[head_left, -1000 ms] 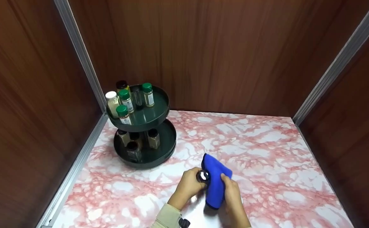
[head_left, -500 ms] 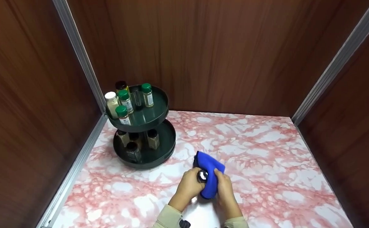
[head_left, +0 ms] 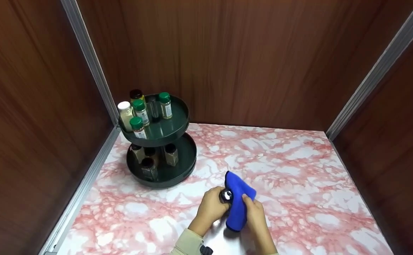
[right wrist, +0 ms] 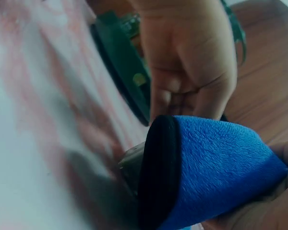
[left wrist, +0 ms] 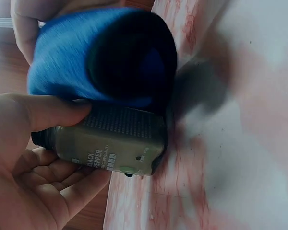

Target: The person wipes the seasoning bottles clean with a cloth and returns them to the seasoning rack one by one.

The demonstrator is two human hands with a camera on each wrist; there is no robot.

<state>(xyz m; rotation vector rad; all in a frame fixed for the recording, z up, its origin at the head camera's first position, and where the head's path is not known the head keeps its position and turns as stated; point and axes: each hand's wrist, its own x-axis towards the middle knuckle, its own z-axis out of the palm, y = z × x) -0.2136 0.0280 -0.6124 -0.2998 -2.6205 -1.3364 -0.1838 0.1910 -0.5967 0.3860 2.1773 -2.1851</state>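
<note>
My left hand (head_left: 211, 207) grips a black pepper jar (left wrist: 120, 143) near its dark cap, thumb on one side and fingers on the other. The label reads "BLACK PEPPER" in the left wrist view. A blue cloth (head_left: 240, 198) with black edging, folded over, lies against the jar's side. My right hand (head_left: 256, 214) holds this cloth from the right, thumb on top. In the right wrist view the cloth (right wrist: 216, 167) covers most of the jar, and only a corner of the jar (right wrist: 132, 165) shows.
A dark green two-tier round rack (head_left: 181, 166) stands at the back left. Its upper tier bears several bottles with green, white and dark caps; the lower tier bears several dark-capped jars. Wood panels (head_left: 227, 63) enclose the red-and-white marbled table (head_left: 298, 184).
My right hand and the cloth moved left and closer round the jar, then back to the right and slightly down. My left hand with the jar has stayed nearly in place.
</note>
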